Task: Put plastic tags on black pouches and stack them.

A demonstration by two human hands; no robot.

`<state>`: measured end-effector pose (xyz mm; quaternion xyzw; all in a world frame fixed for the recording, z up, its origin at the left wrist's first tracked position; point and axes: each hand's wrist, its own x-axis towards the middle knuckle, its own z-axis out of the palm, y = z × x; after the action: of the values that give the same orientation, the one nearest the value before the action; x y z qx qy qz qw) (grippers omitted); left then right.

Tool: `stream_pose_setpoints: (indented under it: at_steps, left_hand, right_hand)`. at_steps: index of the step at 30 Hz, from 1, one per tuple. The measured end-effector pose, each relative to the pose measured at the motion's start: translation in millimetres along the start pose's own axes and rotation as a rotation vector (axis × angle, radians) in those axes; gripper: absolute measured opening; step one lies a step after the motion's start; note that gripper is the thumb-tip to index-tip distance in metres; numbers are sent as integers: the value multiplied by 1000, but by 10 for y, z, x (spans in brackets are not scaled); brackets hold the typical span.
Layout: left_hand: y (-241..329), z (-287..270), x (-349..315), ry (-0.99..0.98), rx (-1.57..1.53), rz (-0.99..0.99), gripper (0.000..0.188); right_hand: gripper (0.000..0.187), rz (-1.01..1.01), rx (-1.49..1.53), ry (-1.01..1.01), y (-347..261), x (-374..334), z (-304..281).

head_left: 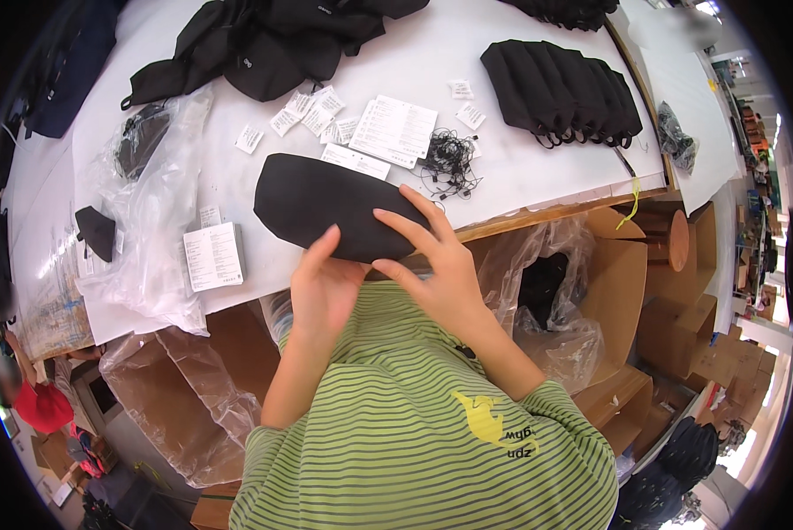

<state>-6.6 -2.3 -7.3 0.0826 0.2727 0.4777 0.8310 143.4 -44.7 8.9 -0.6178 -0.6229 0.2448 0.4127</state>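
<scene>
A smooth black fabric pouch (326,199), long with angled ends, is held tilted just above the near table edge. My left hand (323,291) grips its lower edge, thumb on the front and the other fingers hidden behind. At the pouch's right end my right hand (436,261) holds on, its fingers spread over the surface and the thumb along the lower edge. Just beyond the pouch lie a stack of white printed cards (396,128), a tangle of thin black cords (450,165) and several small white labels (312,110).
Black pouches (277,53) are heaped at the far side; a row of them (560,93) stands at the far right. A clear plastic bag (162,212) and another card stack (213,256) lie left. Plastic-lined cardboard boxes (613,274) stand below the table edge on both sides.
</scene>
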Motion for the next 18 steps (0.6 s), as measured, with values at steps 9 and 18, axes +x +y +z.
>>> stream_pose_setpoints:
  at_steps: [9, 18]
  left_hand:
    - [55, 18, 100, -16, 774, 707, 68]
    - [144, -172, 104, -67, 994, 648, 28]
  right_hand:
    - [29, 236, 549, -9, 305, 11, -310]
    - [23, 403, 601, -54, 365, -124, -487]
